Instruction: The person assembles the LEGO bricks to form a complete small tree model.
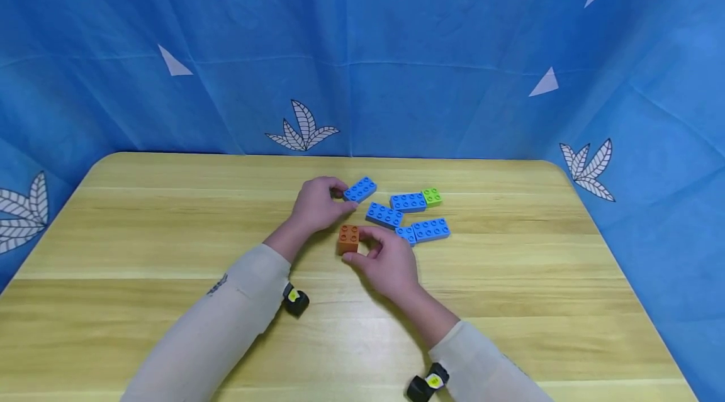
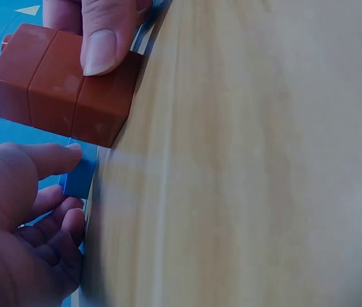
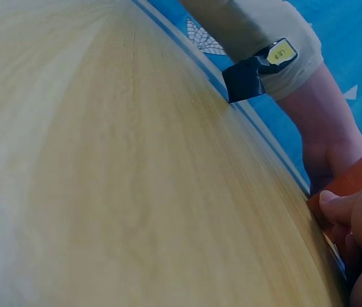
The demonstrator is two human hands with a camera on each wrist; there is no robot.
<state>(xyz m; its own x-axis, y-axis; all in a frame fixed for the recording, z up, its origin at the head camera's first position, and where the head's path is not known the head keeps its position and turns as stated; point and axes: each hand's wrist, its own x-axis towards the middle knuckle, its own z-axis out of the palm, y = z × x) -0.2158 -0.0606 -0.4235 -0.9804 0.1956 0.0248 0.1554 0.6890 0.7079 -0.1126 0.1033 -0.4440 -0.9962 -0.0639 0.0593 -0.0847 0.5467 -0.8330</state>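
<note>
Between the thumb and fingers of my right hand (image 1: 392, 265) is a short stack of brown building bricks (image 1: 348, 240). In the left wrist view the brown stack (image 2: 56, 83) shows three layers, with studs at its left end and a thumb pressed on its side. My left hand (image 1: 319, 204) pinches a long blue brick (image 1: 360, 189) farther back on the table. In that wrist view the same blue brick (image 2: 80, 176) sits by the left thumb, partly hidden. The right wrist view catches the brown stack (image 3: 347, 185) at its right edge.
Right of the hands lie a blue brick (image 1: 384, 215), another blue one (image 1: 408, 202) against a small green brick (image 1: 432, 197), and a long blue brick (image 1: 431, 229) beside a small blue one (image 1: 405, 234). A blue curtain (image 1: 408, 106) hangs behind the wooden table (image 1: 170, 219).
</note>
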